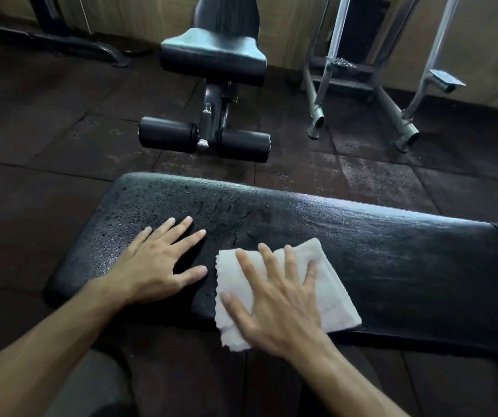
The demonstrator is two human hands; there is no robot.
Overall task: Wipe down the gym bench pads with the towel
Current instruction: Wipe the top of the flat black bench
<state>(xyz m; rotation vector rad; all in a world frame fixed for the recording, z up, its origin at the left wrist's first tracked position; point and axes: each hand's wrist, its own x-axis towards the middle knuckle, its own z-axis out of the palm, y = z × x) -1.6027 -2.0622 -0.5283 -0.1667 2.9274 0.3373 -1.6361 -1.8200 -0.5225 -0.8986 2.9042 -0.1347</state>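
A long black bench pad (377,236) runs across the view in front of me; its left part is beaded with droplets, its right part looks smooth. A folded white towel (325,284) lies flat on the pad near its front edge, one corner hanging over. My right hand (274,299) presses flat on the towel with fingers spread. My left hand (157,260) rests flat on the wet pad just left of the towel, fingers apart, holding nothing.
Behind the pad stands another black bench with a seat pad (211,55) and foam leg rollers (202,139). A grey metal frame (362,85) stands at the back right. Dark rubber floor tiles (61,130) surround everything.
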